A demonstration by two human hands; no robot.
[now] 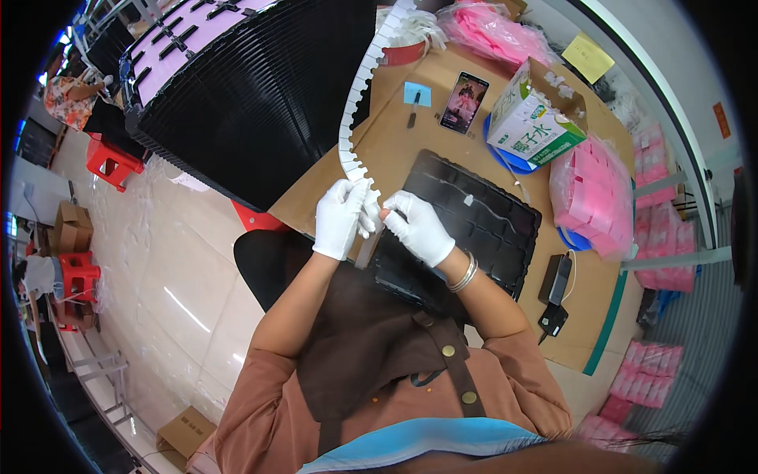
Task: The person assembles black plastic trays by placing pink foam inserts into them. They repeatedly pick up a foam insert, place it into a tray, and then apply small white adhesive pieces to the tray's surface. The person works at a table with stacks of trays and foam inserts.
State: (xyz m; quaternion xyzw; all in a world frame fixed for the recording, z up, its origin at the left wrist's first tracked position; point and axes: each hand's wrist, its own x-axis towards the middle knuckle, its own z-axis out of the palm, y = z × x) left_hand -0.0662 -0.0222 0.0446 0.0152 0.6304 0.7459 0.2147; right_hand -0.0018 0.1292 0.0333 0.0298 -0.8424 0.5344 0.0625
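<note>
Your left hand (341, 221) grips the white strip (346, 134), which arcs up beside the black stack (260, 103), while your right hand (418, 229) curls above the tray (499, 231), its hold impossible to tell.

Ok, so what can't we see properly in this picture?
All in the head view:
White strip: part covered by the gloved left hand; far end cut off by the top edge.
Right hand: whether it pinches anything is hidden by the hand itself.
Carton: its walls hide most of the inside.
Distant person: too small to tell what they're doing.
</note>
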